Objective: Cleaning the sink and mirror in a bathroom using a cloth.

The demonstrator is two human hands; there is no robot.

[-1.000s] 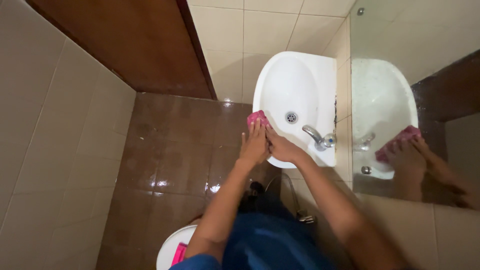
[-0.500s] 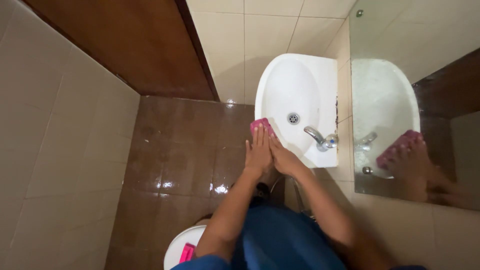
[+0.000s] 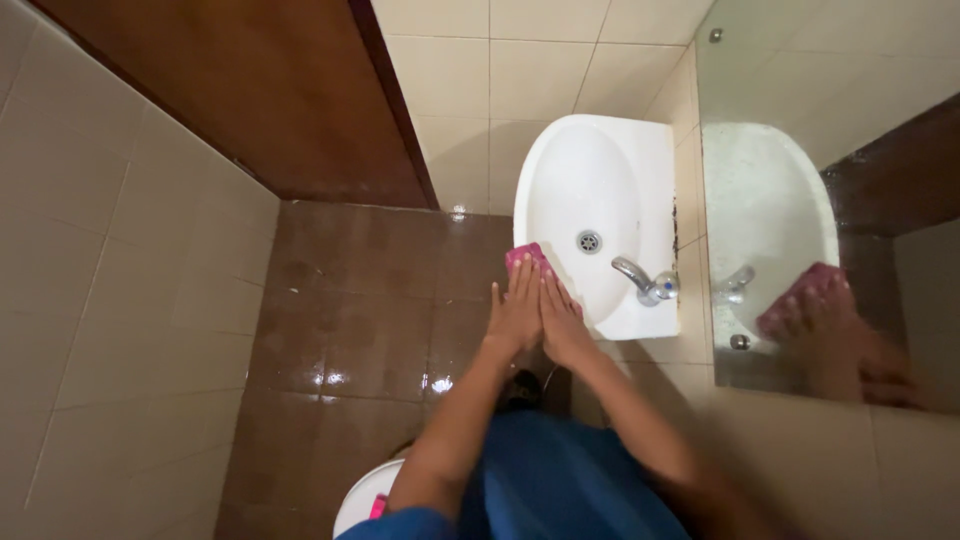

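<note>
We are pressing our left hand [image 3: 517, 318] and right hand [image 3: 563, 322] flat, side by side and touching, fingers extended, onto a pink cloth [image 3: 527, 257] lying under the fingertips on the near rim of the white sink [image 3: 580, 175]. The tap [image 3: 645, 284] is sitting just right of the hands.

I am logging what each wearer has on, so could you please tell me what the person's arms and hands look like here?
Both forearms are bare, and the left hand and right hand wear no gloves. No watch, ring or bracelet shows, though the view is slightly blurred. A blue sleeve covers the left upper arm at the bottom edge; the right upper arm is out of frame.
</note>
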